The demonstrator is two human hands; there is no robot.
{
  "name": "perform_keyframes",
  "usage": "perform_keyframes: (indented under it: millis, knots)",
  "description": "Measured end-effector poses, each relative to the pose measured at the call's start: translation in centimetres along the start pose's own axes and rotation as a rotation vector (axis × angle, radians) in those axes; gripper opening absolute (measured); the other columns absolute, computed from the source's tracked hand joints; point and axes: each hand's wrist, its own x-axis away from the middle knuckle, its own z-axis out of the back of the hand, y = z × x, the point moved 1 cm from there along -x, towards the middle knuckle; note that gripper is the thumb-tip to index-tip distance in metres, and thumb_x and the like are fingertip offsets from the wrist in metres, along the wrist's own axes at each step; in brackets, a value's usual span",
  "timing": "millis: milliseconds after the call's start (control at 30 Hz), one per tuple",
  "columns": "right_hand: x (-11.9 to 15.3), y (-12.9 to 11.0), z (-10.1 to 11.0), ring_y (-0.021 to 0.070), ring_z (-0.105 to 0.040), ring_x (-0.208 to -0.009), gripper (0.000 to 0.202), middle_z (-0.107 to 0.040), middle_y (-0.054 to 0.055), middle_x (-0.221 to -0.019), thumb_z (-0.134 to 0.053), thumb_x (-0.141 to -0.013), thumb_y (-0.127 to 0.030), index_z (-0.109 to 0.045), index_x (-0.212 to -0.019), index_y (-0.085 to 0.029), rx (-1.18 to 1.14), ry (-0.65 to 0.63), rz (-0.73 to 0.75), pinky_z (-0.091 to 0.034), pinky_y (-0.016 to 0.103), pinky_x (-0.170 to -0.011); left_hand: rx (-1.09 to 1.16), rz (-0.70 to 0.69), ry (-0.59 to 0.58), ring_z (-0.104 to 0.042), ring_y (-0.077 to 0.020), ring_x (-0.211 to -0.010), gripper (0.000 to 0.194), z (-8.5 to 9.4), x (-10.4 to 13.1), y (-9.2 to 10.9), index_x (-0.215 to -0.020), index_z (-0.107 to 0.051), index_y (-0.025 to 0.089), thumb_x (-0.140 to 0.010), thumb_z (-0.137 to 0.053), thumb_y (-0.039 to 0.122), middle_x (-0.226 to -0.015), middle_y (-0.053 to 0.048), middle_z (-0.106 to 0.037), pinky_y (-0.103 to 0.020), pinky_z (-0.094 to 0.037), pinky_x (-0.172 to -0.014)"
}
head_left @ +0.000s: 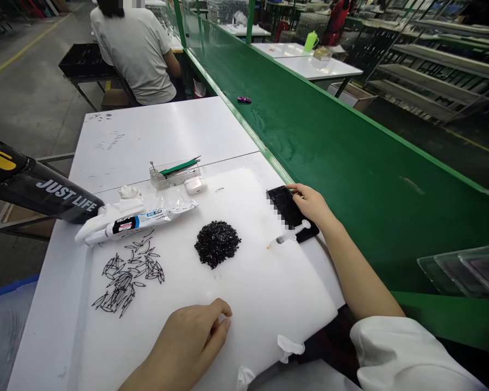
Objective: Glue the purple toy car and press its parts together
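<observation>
My right hand (312, 203) grips the right edge of a black smartphone (287, 203) at the right side of the white foam mat (244, 326). A small syringe (287, 236) with an amber tip lies across the phone's lower end. Near the mat's front, my left hand (195, 336) rests with fingers loosely bent, the thumb a little apart from the index finger, and no object shows in it. Beyond it is a heap of small shiny black pieces (217, 244). Thin black leaf-shaped loops (124, 279) lie scattered to the left.
A glue tube (136, 221), a white earbud case (195, 185) and a clear box (175, 175) with green tweezers (181, 166) sit behind the pieces. A black bottle (44, 184) stands at left. A green conveyor belt (330, 157) runs along the right; another person (134, 54) sits ahead.
</observation>
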Motion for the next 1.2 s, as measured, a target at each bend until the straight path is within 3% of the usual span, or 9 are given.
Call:
perform_keyframes:
  millis: [300, 433, 733, 933, 1100, 1200]
  knots:
    - [0.02, -0.08, 0.05, 0.0240, -0.058, -0.102, 0.046, -0.064, 0.008, -0.111, -0.039, -0.076, -0.016, -0.064, -0.115, -0.020, 0.011, -0.019, -0.011, -0.044, 0.039, -0.090, -0.005, 0.026, -0.030, -0.057, -0.0165, -0.061, 0.030, 0.08, -0.06, 0.18, -0.096, -0.056, 0.025, -0.091, -0.027, 0.031, -0.065, 0.002, -0.060, -0.026, -0.038, -0.059]
    - [0.14, 0.17, 0.21, 0.0210, -0.060, -0.094, 0.049, -0.067, 0.005, -0.105, -0.038, -0.076, -0.016, -0.060, -0.119, -0.023, -0.024, -0.016, -0.019, -0.047, 0.037, -0.084, -0.005, 0.023, -0.015, -0.057, -0.0164, -0.061, 0.030, 0.06, -0.07, 0.09, -0.096, -0.056, 0.025, -0.091, -0.027, 0.032, -0.064, 0.002, -0.059, -0.026, -0.038, -0.060]
    - [0.20, 0.38, -0.03, 0.0192, -0.058, -0.089, 0.043, -0.060, 0.006, -0.105, -0.039, -0.075, -0.017, -0.067, -0.108, -0.025, -0.045, 0.008, 0.057, -0.046, 0.038, -0.086, -0.009, 0.014, -0.011, -0.057, -0.0162, -0.060, 0.031, 0.14, -0.06, 0.17, -0.096, -0.057, 0.025, -0.091, -0.028, 0.032, -0.064, 0.002, -0.060, -0.025, -0.039, -0.059]
    - [0.08, 0.61, -0.49, 0.0207, -0.055, -0.102, 0.040, -0.053, 0.006, -0.116, -0.042, -0.074, -0.016, -0.070, -0.101, -0.026, -0.056, 0.003, 0.065, -0.044, 0.038, -0.093, -0.013, 0.003, 0.001, -0.057, -0.0160, -0.060, 0.030, 0.03, 0.00, 0.02, -0.096, -0.057, 0.024, -0.091, -0.028, 0.032, -0.064, 0.002, -0.060, -0.025, -0.038, -0.059]
    - [0.30, 0.53, -0.07, 0.0190, -0.058, -0.095, 0.045, -0.053, 0.006, -0.117, -0.038, -0.078, -0.016, -0.065, -0.113, -0.028, -0.068, 0.034, 0.041, -0.046, 0.038, -0.088, -0.007, 0.010, -0.014, -0.057, -0.0164, -0.061, 0.030, -0.03, 0.10, -0.06, -0.097, -0.056, 0.025, -0.091, -0.028, 0.032, -0.064, 0.002, -0.059, -0.026, -0.038, -0.060]
    - [0.41, 0.51, 0.14, 0.0197, -0.057, -0.094, 0.043, -0.054, 0.006, -0.115, -0.038, -0.079, -0.018, -0.066, -0.110, -0.028, -0.054, 0.020, 0.039, -0.046, 0.038, -0.087, -0.005, 0.011, -0.014, -0.057, -0.0163, -0.060, 0.030, 0.02, 0.15, -0.02, -0.097, -0.056, 0.024, -0.091, -0.027, 0.032, -0.064, 0.002, -0.059, -0.026, -0.039, -0.060]
